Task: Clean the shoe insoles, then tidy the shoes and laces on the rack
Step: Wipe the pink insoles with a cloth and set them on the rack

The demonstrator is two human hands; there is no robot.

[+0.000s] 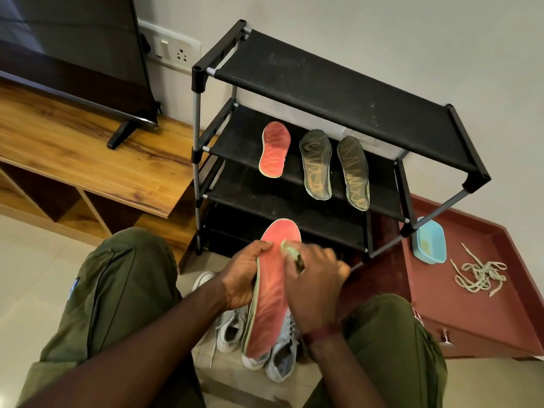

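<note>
A seated person in olive trousers grips a long, coral-red foam insole (pixel 269 293) with a pale green rim, the left hand (pixel 243 278) closed around its left edge while the right hand (pixel 316 282) pinches a small pale green scrubbing pad (pixel 290 250), blurred, against its upper surface. Pale grey-white sneakers (pixel 259 343) sit on the tiled floor between the knees. On the black fabric-and-metal-tube shoe rack (pixel 323 83), a matching coral insole (pixel 275 148) and two dark olive insoles (pixel 334 169) with faded yellowish zigzag markings lie side by side on the second shelf. To the right, a light blue plastic tub (pixel 428 242) and a tangle of flat beige shoelaces (pixel 479 273) rest on a maroon surface.
</note>
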